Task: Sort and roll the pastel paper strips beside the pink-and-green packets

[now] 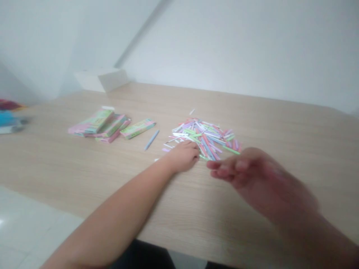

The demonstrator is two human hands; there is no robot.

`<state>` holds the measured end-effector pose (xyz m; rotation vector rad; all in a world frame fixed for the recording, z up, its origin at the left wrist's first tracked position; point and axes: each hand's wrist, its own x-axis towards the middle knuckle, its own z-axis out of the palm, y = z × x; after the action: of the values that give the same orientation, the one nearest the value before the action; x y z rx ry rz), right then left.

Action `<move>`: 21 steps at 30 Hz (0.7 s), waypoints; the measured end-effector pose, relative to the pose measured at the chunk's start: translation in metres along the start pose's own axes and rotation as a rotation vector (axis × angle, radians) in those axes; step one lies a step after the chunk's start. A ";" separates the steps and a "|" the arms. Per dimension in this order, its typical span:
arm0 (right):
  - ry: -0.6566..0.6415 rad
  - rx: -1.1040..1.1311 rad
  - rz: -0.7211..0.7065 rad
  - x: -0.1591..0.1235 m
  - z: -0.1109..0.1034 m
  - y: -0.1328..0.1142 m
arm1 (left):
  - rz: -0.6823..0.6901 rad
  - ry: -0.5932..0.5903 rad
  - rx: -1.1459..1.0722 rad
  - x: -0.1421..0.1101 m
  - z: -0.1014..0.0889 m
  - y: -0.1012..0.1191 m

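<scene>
A loose heap of thin pastel sticks (206, 136) in pink, green, white, purple and blue lies on the table, too blurred to name more exactly. At its near left edge my left hand (185, 155) rests with fingers curled down. A green stick (203, 157) shows beside its fingertips; what the fingers hold, if anything, is hidden. Closer to me, my right hand (246, 168) is raised over the table, blurred, its fingers stretched leftward with nothing visible in them. Left of the heap lies a single blue-grey pen-like stick (152, 140).
Flat pastel boxes (99, 121) are stacked on the left, with another box (138, 129) beside them. A white box-shaped object (103, 79) stands at the back by the wall. Blue and red items (8, 117) sit at the far left. The wooden table's (179, 220) front edge is near me.
</scene>
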<state>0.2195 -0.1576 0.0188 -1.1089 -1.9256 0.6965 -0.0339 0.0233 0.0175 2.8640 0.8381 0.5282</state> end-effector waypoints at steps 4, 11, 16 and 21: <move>0.027 -0.229 0.101 0.089 -0.034 0.026 | -0.002 0.032 0.042 0.002 0.002 0.000; -0.173 -0.546 -0.004 0.066 -0.039 0.074 | -0.030 0.086 0.008 0.003 -0.001 -0.002; -0.102 -0.502 -0.024 0.074 -0.016 0.062 | -0.028 0.125 -0.170 0.004 -0.010 -0.004; 0.090 0.040 0.231 0.084 0.034 0.036 | 0.000 -0.021 -0.498 0.003 -0.028 0.009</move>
<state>0.1813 -0.0695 0.0034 -1.3288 -1.7170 0.7919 -0.0373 0.0175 0.0460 2.4089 0.5975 0.6051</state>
